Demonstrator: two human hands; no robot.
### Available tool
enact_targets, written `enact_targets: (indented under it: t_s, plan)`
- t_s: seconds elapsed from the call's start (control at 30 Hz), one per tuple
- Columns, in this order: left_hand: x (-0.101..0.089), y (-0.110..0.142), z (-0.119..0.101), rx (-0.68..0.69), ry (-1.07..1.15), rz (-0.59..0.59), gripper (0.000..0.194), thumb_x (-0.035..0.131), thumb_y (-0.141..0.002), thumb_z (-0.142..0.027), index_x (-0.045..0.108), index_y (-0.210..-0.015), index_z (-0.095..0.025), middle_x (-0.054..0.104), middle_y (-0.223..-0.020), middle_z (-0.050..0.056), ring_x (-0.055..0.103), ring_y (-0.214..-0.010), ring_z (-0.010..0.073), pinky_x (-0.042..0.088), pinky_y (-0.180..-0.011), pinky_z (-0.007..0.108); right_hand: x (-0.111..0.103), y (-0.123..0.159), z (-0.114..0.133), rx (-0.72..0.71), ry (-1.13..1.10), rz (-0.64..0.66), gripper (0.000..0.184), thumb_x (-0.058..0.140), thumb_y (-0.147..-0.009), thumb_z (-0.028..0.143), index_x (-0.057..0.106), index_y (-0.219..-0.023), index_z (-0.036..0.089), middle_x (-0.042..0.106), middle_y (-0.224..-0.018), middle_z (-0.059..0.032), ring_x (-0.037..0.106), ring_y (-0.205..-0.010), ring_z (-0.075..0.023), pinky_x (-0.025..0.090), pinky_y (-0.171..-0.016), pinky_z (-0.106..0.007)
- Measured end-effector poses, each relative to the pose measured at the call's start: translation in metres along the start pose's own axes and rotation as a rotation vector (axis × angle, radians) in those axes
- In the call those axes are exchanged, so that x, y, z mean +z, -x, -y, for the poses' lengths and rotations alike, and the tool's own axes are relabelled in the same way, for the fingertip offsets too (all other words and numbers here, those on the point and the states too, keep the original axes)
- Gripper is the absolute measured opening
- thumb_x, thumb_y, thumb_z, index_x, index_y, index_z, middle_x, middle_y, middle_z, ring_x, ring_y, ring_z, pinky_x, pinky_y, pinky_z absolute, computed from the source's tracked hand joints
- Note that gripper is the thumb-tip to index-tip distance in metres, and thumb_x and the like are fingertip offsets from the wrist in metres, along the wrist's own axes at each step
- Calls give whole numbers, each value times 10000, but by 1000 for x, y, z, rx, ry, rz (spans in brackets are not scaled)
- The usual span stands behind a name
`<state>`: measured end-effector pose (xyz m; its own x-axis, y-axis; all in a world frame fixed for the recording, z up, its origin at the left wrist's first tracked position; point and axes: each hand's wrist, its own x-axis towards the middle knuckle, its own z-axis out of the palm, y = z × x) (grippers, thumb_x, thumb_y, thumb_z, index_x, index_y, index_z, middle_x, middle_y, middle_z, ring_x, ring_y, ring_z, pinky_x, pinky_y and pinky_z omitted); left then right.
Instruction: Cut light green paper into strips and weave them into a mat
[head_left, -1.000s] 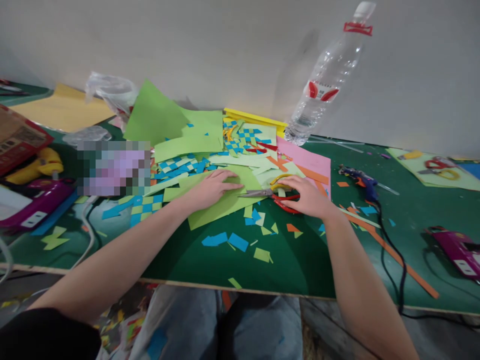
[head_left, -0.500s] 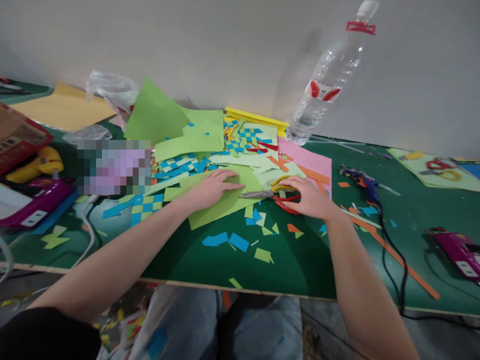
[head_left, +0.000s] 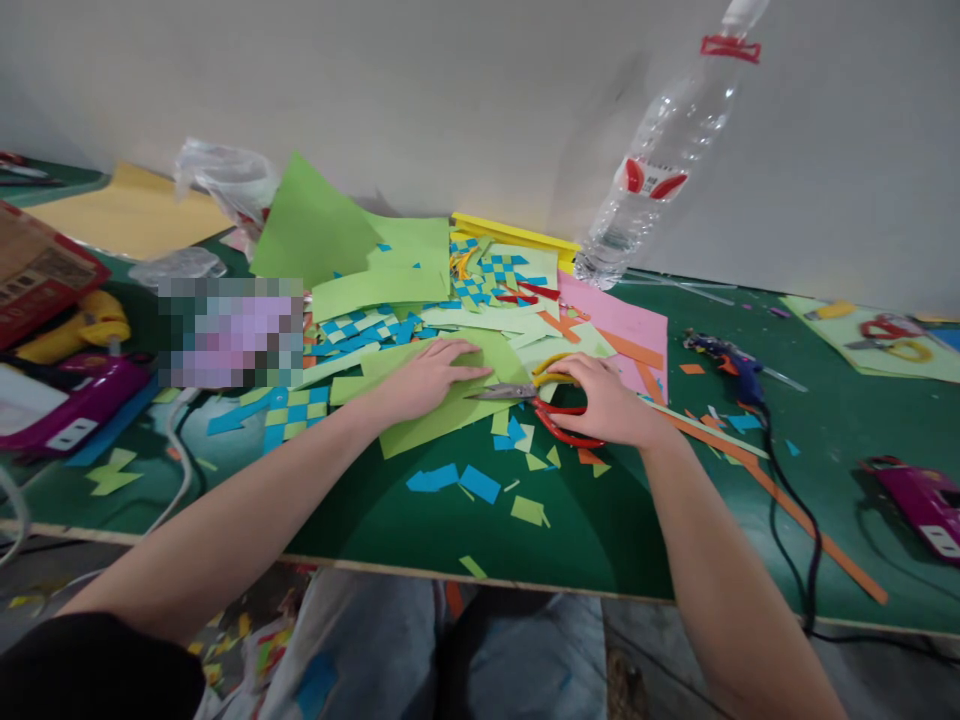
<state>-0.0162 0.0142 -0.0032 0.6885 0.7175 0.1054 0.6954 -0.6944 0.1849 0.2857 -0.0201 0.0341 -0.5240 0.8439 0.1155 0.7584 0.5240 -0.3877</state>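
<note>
Bench layout: paper and scissors mid-frame

Left hand (head_left: pixel 424 385) on sheet (head_left: pixel 420 430), frame centre. Right hand (head_left: pixel 611 400) right of it, on scissors (head_left: pixel 517 391), blades over sheet. Woven pieces (head_left: pixel 499 268) behind. Bottle (head_left: pixel 652 170) upper right. Glue gun (head_left: pixel 739 385) right of right hand; 2nd scissors (head_left: pixel 889 345) far right. Box (head_left: pixel 45 265) far left. Scraps (head_left: pixel 480 484) in front, on table (head_left: pixel 570 540).

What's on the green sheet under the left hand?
The left hand rests on the green sheet, and the scissors reach over it blades-first. Whatever the hand covers is hidden.
</note>
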Motion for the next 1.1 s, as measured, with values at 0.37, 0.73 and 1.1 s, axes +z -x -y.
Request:
enact_targets:
  t_s: [0.37, 0.73, 1.1]
  plan:
    - [2, 0, 4, -12, 24, 12, 641, 335, -896, 4, 533, -1381, -365, 380, -1533, -13, 298, -1428, 224, 266, -1181, 469, 1, 1, -5, 1, 0, 26, 456, 674, -802, 417, 563, -1226, 290, 554, -1310, -82, 500, -1247, -312, 374, -1068, -540]
    - [-1, -1, -22, -239, 236, -167, 481, 270, -990, -147, 447, -1431, -225, 493, -1438, 80, 416, -1349, 238, 368, -1117, 479, -12, 5, -4, 30, 21, 39, 420, 670, -778, 395, 598, -1177, 286, 613, -1282, -69, 546, -1215, -323, 365, -1053, -544]
    - [-6, 0, 3, -12, -37, -33, 400, 360, -1004, -218, 597, -1318, -286, 458, -1458, 56, 333, -1401, 271, 292, -1150, 521, -12, 7, -12, 32, 40, 45, 416, 672, -772, 434, 600, -1154, 284, 631, -1275, -54, 564, -1196, -313, 369, -1032, -524]
